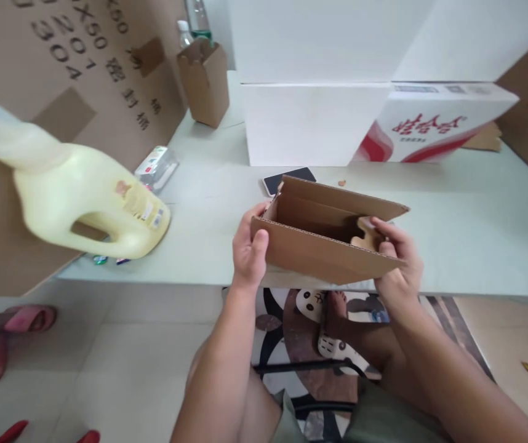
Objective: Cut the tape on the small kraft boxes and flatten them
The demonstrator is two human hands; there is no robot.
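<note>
A small brown cardboard box (324, 249), its top open toward me, is held above the front edge of the table. My left hand (250, 246) grips its left end, thumb on the near wall and the other fingers mostly hidden behind. At the right end, my right hand (400, 258) is closed on the box, its fingers at a notched cardboard flap (366, 235). The inside that shows between the walls is dark, and I see no contents there. Just behind the box lies a phone (289, 179), partly covered by it.
A big pale yellow jug (93, 191) stands at the left, near a small clear-and-white package (156, 167). White cartons (314, 123) line the back. A tall cardboard box (204, 83) with bottles beside it stands back left. Large cardboard panels (107, 80) flank the table (467, 227).
</note>
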